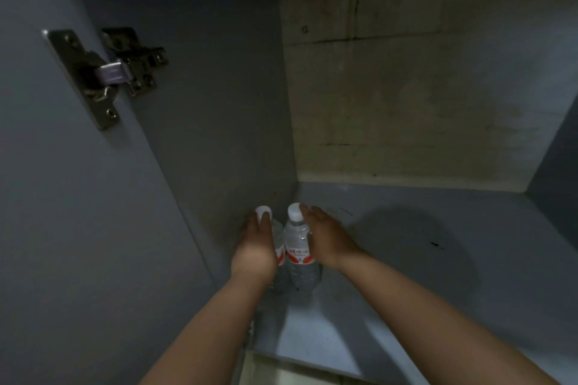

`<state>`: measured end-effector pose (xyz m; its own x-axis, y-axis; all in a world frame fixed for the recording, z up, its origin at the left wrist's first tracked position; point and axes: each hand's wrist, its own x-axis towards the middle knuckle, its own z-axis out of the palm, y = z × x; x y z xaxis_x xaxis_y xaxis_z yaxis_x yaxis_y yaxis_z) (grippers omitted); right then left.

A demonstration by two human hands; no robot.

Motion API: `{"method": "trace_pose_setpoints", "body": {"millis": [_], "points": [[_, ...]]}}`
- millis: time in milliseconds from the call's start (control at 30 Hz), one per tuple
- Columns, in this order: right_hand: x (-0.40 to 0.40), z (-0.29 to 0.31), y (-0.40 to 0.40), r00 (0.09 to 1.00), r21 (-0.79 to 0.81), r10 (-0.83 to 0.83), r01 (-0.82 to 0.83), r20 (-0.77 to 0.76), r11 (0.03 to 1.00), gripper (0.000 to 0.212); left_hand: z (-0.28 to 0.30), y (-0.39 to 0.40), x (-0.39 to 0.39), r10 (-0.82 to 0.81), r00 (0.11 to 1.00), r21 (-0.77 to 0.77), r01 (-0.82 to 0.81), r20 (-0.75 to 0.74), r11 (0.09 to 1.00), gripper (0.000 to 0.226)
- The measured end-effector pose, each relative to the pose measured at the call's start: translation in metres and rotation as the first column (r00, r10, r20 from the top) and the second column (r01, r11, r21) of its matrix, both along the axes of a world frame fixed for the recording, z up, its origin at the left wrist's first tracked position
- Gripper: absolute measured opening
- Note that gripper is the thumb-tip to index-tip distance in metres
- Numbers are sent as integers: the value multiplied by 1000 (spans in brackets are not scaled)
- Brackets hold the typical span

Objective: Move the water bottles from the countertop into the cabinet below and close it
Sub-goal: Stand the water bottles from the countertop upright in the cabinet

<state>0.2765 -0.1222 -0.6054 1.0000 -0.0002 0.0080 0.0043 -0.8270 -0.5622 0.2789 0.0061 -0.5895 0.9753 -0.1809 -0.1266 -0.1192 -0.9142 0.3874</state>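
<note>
Door: the cabinet door (78, 197) stands open at your left, hinge (106, 72) showing.
Left hand: your left hand (255, 247) wraps the left bottle (276, 233), fingertips by its white cap.
Right hand: your right hand (325, 237) grips the right bottle (297, 247).
Cabinet: both bottles stand upright, touching, on the cabinet floor (406, 244) in the back-left corner.

Two bottles (297, 247) side by side in cabinet (406, 228)
</note>
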Motion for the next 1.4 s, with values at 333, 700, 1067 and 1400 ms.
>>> {"method": "trace_pose_setpoints", "body": {"millis": [333, 700, 1067, 1400], "points": [[-101, 52, 13, 993, -370, -17, 60, 119, 927, 45, 47, 9, -87, -153, 987, 325, 130, 48, 937, 49], [-226, 275, 44, 982, -331, -113, 57, -153, 942, 45, 290, 26, -211, -40, 992, 231, 67, -120, 971, 48], [-227, 498, 19, 984, -263, -87, 126, 157, 957, 44, 524, 18, -211, 36, 990, 204, -63, 133, 977, 48], [-149, 598, -132, 879, -304, -331, 437, 342, 846, 32, 596, -75, -102, -107, 963, 101, 84, 248, 991, 48]]}}
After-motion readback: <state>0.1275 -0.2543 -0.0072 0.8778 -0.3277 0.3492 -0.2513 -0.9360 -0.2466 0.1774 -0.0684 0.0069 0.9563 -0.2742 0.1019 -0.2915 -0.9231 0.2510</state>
